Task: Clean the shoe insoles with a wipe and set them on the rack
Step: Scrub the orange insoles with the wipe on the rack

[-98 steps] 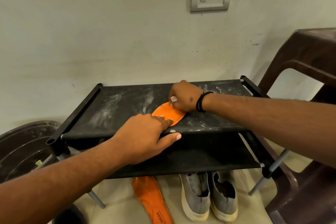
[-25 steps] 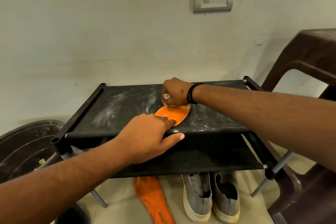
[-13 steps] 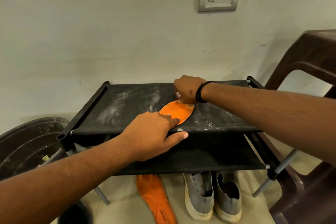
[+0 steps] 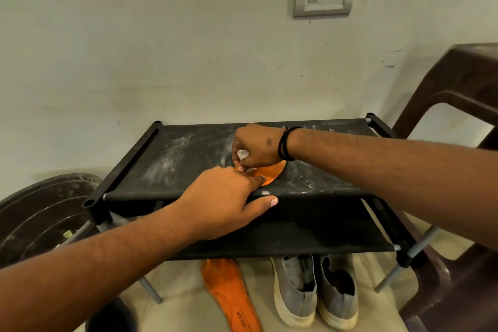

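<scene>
Rubbing is being done on the orange insole (image 4: 272, 173), lying at 12 o'clock on the dusty rack (image 4: 188, 159). A wipe (image 4: 242, 155) is being pinched tight by the right hand (image 4: 256, 148). The insole is being pressed down by the left hand (image 4: 226, 197), fingers flat. Dust could be picked up again from the rack.

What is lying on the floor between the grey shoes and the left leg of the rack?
In the head view, a second orange insole lies there on the floor, left of the grey shoes.
</scene>
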{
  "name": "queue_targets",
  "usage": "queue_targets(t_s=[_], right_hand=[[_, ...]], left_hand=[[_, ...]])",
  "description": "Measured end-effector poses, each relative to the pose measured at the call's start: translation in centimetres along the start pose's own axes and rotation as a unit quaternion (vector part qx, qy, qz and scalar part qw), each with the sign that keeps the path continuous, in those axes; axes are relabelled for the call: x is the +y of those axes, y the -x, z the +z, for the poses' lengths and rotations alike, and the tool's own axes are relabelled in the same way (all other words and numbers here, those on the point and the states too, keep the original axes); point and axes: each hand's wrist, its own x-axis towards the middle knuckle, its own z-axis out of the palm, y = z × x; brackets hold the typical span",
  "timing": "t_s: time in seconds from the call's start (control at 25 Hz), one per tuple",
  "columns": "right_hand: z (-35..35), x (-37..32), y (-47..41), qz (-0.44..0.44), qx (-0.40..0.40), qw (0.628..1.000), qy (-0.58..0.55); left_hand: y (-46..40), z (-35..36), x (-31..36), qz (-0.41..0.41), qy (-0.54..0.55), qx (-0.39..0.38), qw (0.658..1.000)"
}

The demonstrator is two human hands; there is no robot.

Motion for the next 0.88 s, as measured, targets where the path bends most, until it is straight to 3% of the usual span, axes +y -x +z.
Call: queue_targets(t_s=[0.24, 0.4, 0.68, 0.88], right_hand=[[-0.3, 4.1, 0.5, 0.105, 0.046, 0.992, 0.05], [-0.9, 6.0, 1.6, 0.153, 0.031, 0.986, 0.055], [0.0, 5.0, 1.3, 0.11, 0.071, 0.991, -0.013], [0.5, 1.7, 1.4, 0.02, 0.029, 0.998, -0.051]], left_hand=[[-0.2, 0.3, -0.3, 0.008, 0.011, -0.008, 1.0], [-0.1, 0.4, -0.2, 0.009, 0.011, 0.0, 1.0], [-0.2, 0.6, -0.3, 0.011, 0.011, -0.001, 1.0], [-0.1, 0.6, -0.4, 0.004, 0.01, 0.002, 1.0]])
